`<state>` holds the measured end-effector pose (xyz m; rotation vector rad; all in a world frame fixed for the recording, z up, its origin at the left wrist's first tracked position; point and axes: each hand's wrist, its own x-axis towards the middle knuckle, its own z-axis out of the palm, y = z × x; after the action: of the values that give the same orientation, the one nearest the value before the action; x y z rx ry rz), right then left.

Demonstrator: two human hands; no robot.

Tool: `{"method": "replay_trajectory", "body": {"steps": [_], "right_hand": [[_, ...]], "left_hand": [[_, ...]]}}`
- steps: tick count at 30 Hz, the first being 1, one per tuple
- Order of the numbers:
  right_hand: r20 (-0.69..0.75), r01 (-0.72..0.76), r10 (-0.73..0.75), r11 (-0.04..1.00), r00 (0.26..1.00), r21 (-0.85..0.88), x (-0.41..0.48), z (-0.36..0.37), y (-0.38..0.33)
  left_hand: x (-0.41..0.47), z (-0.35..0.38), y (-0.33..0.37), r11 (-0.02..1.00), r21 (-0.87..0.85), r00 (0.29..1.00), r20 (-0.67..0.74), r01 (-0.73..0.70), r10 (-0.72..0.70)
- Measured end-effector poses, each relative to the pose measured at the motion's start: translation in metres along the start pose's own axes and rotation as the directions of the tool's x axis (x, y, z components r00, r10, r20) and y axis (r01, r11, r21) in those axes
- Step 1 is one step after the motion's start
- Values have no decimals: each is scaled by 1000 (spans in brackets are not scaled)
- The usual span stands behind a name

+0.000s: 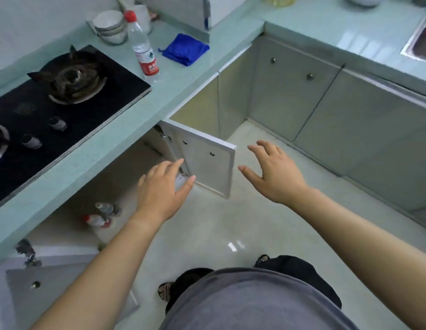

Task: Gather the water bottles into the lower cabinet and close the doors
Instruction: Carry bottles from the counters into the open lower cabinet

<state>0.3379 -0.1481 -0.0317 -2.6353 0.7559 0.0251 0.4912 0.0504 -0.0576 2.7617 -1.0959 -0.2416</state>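
At far left, the near pale grey cabinet door with a round metal knob point(35, 284) hangs swung out over the floor. Inside the open lower cabinet point(71, 198), two clear plastic water bottles with red labels point(97, 220) lie on their sides, long axes roughly level, caps apparently toward the left. On the pale green countertop point(183, 75) a third clear red-capped water bottle point(143, 48) stands upright beside the black gas hob point(52, 103), cap up, long axis vertical.

The left hand point(162, 194) hovers before the far open white door point(207, 160), fingers loosely spread, holding nothing. The right hand point(276, 172) is splayed wide and empty just beyond that door's free edge.

The likely slip: shutting the doors with the standing bottle left out. Swinging a door quickly could also pinch fingers, or set the lying bottles rolling against it.
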Motion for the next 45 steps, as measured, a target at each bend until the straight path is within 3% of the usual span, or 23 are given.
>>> {"method": "replay_trajectory", "body": {"steps": [7,13,20,33,40,45], "right_hand": [[-37,-66,66,998,997,-1,6,-47,102],[-6,6,-6,1000,1000,2,49,-59,123],[56,141,-141,990,988,-1,150,-56,100],[181,329,-322,944,929,-10,364,-47,32],[316,553,-542,831,779,61,470,-9,-35],[135,680,-724,685,677,263,533,17,-74]], "left_hand": [[57,20,125,995,-55,997,-8,-79,79],[105,13,146,999,-22,999,-15,-42,42],[177,1,98,996,63,998,-18,64,-62],[313,-23,-19,921,-37,919,-60,389,-390],[347,-19,-63,811,-151,797,-153,565,-584],[374,7,-92,711,-130,693,-160,691,-703]]}}
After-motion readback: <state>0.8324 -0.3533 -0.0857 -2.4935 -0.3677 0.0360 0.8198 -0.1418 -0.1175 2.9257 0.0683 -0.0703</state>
